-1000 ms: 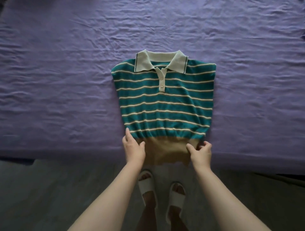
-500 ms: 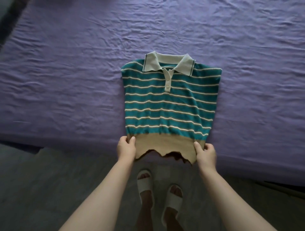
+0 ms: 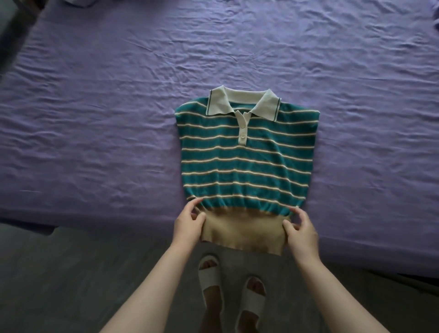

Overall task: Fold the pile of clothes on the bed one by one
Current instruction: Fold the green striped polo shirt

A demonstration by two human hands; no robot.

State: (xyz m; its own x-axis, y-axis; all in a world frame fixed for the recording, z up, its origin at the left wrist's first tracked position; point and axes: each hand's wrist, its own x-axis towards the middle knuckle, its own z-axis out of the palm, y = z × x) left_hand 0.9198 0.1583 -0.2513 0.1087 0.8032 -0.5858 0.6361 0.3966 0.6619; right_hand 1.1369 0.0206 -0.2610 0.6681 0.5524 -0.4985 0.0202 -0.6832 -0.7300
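Note:
A teal polo shirt with white stripes, a pale collar and a tan hem band lies face up near the bed's front edge, sleeves tucked under. Its tan band hangs over the edge toward me. My left hand pinches the band's left side where it meets the stripes. My right hand pinches the band's right side, thumb on top of the fabric.
The bed is covered by a wrinkled purple sheet. A bit of pale cloth shows at the top left edge. Grey floor lies below, with my feet in white sandals close to the bed.
Both hands lifted the hem corners off the bed edge, then lowered them; now they grip higher up, at the seam between the tan band and the stripes.

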